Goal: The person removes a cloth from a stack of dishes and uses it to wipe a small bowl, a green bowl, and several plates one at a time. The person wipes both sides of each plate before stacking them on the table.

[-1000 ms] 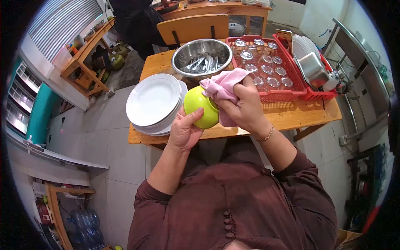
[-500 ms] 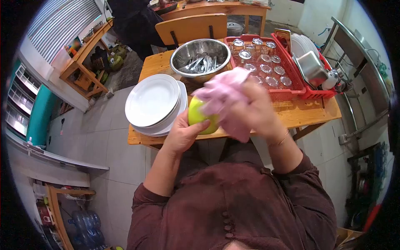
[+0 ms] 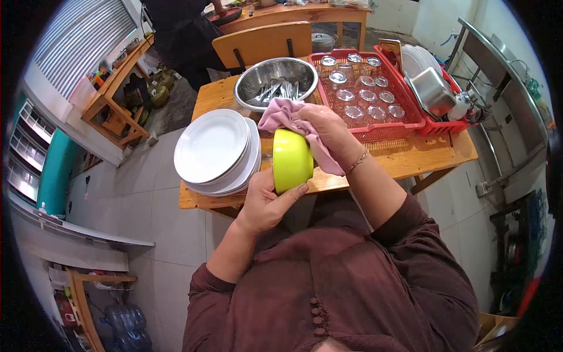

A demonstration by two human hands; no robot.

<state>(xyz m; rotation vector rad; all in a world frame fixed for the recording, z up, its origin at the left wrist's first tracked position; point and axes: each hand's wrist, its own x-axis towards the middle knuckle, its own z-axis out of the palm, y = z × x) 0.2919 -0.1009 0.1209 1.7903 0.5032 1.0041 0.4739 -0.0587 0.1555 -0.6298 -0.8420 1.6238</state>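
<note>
1. Our left hand (image 3: 267, 202) clasps the green bowl (image 3: 291, 161), tipped on its side above the wooden table's (image 3: 434, 154) near edge. Our right hand (image 3: 325, 132) is closed on the pink cloth (image 3: 281, 114) at the bowl's mouth.
2. Behind the bowl sits the red rack of glasses (image 3: 375, 134), and the white plate stack (image 3: 214, 146) is just to its left.
3. Judgement: we should hold the bowl firmly, turn it slowly, and press the cloth right round the inside.

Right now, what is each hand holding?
Left hand: closed around the bowl.
Right hand: gripping the cloth against the bowl.
</note>
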